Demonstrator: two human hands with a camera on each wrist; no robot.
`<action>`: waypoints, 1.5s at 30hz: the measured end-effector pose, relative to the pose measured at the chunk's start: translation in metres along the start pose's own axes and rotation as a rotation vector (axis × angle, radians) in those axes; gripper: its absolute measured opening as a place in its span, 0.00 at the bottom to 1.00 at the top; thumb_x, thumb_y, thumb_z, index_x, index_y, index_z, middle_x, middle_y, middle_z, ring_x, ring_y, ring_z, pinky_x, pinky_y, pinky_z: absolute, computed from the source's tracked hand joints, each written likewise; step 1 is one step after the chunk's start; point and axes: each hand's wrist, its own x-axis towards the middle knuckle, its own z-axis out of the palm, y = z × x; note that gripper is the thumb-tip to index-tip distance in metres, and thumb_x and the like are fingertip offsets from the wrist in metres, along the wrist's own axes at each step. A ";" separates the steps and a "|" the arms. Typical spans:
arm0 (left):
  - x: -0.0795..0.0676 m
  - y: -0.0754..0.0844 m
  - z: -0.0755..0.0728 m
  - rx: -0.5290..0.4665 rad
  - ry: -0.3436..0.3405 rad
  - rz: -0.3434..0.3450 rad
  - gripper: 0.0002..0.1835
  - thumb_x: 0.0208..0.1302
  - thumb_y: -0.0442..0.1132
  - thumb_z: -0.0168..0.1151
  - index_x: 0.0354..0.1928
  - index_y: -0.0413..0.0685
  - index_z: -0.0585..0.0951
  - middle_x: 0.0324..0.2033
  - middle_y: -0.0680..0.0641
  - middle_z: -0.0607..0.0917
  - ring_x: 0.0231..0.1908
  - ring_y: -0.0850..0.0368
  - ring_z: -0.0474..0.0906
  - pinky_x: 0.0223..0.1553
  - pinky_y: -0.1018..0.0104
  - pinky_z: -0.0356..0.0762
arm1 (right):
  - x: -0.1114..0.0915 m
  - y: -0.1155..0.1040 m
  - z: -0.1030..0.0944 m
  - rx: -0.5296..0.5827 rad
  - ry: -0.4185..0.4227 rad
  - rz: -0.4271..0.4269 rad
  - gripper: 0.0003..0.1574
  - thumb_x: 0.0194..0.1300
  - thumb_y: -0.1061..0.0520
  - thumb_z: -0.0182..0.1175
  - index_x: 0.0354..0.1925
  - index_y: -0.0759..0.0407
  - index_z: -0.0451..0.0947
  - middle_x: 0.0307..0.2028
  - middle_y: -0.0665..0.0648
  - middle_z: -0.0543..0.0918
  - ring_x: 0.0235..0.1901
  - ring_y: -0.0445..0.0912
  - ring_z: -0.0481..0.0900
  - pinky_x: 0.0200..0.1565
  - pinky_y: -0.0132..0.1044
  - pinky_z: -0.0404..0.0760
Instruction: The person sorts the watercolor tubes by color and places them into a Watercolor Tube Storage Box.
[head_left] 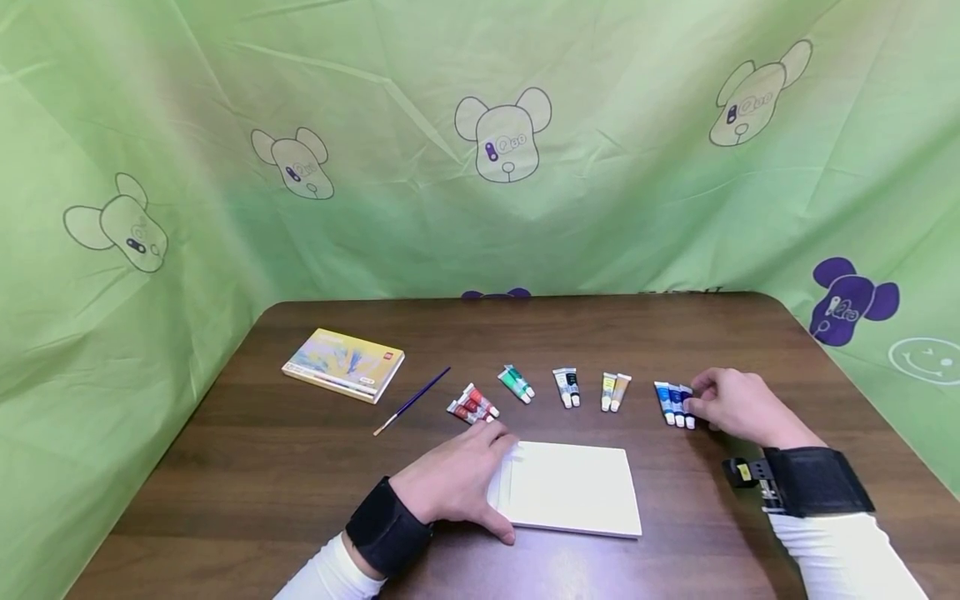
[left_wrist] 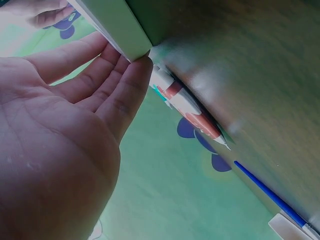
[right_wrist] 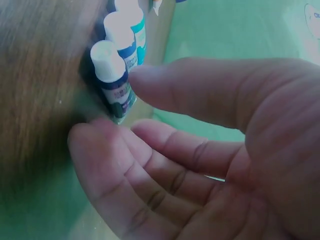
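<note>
Blue paint tubes (head_left: pixel 675 402), three in a row, lie on the bench (head_left: pixel 247 475) beyond the white pad (head_left: pixel 573 487) and to its right. The step in hand appears to be adjusting this row.

For good results, apply light pressure at the outermost, dark blue tube (right_wrist: pixel 118 90). Bear on the tube body rather than the white cap; a tube this slim will probably roll or skew under a one-sided push. Keep the fingertips low, and keep the row clear of the pad.

Pose: the right hand (head_left: pixel 738 407) reaches in from the side of the row away from the pad. Its thumb lies at the dark blue tube and its fingers curve in beneath; whether they pinch the tube, I cannot tell. The left hand (head_left: pixel 459 471) is spread at the pad's left end, fingers toward the far corner, thumb toward the near one, fingertips touching the pad's edge. Light contact there should steady the pad; excess pressure could slide it toward the red paint tubes (head_left: pixel 473 403) beyond its far left corner.
</note>
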 end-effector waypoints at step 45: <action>0.000 0.003 0.000 0.022 -0.012 -0.008 0.58 0.32 0.74 0.67 0.65 0.46 0.69 0.56 0.49 0.72 0.56 0.57 0.66 0.60 0.66 0.66 | -0.011 -0.011 -0.002 -0.140 0.106 0.172 0.17 0.51 0.55 0.58 0.12 0.54 0.65 0.20 0.64 0.73 0.23 0.60 0.71 0.25 0.53 0.71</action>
